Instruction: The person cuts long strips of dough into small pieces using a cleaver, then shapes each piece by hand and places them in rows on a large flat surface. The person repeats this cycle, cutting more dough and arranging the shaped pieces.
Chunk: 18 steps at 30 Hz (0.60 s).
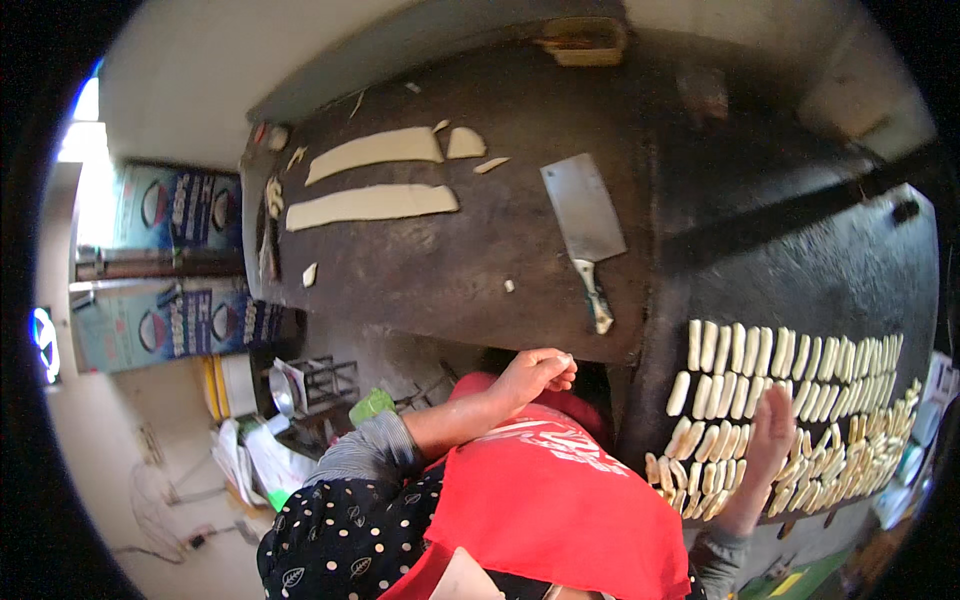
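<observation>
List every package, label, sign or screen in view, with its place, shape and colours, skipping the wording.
Upper blue printed carton: far left, beside the dark worktop; rectangular, blue with a round white emblem.
Lower blue printed carton: directly beneath it; same blue, white markings.
No screens or signs visible.

The middle of the dark counter (pixel 450 250) lies open, a broad bare stretch between the two long dough strips (pixel 372 205) at the far left and the cleaver (pixel 585 225) lying flat to the right. Small dough scraps (pixel 309 274) dot the left edge. Past the cleaver, the dark surface stays bare up to the wall. The black tray (pixel 850 270) on the right is crowded along its near half with rows of cut dough pieces (pixel 790 400), packed side by side; the right hand (pixel 770 435) rests flat on them. Its far half is free. The left hand (pixel 535 375) hangs just off the counter's near edge.
</observation>
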Motion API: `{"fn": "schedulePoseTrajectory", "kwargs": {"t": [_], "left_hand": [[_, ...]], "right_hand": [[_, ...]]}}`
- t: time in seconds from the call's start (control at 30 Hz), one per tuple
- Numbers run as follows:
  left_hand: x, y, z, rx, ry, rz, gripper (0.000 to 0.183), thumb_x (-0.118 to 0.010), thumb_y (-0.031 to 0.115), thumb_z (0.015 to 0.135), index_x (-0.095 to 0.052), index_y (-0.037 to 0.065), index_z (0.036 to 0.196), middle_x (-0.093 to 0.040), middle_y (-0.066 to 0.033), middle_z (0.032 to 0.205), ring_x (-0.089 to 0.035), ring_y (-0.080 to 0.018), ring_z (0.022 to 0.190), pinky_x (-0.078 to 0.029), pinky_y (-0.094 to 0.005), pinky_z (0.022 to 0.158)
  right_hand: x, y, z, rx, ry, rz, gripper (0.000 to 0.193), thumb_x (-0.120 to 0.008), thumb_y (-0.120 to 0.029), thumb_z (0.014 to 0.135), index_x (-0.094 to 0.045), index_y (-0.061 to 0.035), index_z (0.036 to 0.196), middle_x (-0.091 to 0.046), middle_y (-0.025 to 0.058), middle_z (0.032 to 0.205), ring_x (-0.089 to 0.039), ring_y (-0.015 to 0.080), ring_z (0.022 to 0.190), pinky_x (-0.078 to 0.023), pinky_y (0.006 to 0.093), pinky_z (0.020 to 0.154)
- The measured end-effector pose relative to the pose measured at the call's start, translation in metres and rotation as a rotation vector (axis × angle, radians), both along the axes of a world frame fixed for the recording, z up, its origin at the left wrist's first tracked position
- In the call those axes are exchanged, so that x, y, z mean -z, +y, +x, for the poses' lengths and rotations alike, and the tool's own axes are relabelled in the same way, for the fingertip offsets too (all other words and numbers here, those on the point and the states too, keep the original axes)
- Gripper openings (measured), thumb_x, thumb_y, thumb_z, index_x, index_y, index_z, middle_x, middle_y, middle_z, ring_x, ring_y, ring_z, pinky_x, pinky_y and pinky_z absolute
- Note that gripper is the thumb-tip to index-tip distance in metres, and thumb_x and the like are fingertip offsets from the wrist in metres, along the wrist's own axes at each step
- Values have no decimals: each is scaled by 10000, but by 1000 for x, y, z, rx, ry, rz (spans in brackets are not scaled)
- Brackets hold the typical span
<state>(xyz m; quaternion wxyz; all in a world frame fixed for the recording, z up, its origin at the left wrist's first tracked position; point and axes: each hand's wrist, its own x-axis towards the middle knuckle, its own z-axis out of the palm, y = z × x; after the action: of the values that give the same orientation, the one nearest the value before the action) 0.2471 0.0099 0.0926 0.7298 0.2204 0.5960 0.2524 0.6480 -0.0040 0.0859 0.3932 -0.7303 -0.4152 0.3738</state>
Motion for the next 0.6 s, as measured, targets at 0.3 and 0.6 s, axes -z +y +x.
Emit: {"fn": "schedulePoseTrajectory", "kwargs": {"t": [0.3,0.6], "left_hand": [[29,-12,-178,-356,-49,52,234,-542,214,947,-596,25,1073,-644,-58,939,-620,-159,792,-506,-280,723],[60,17,-475,-973,322,209,179,-578,148,901,-546,66,1057,-607,-30,903,-601,-143,754,-485,-247,621]], "right_hand": [[4,65,-279,-368,217,-144,313,-650,-105,852,-589,14,1136,-639,72,971,-604,127,883,-488,247,758],[66,181,-484,-313,189,-349,425,-678,-208,850,-530,-46,1213,-587,37,1049,-559,126,920,-464,275,769]]}}
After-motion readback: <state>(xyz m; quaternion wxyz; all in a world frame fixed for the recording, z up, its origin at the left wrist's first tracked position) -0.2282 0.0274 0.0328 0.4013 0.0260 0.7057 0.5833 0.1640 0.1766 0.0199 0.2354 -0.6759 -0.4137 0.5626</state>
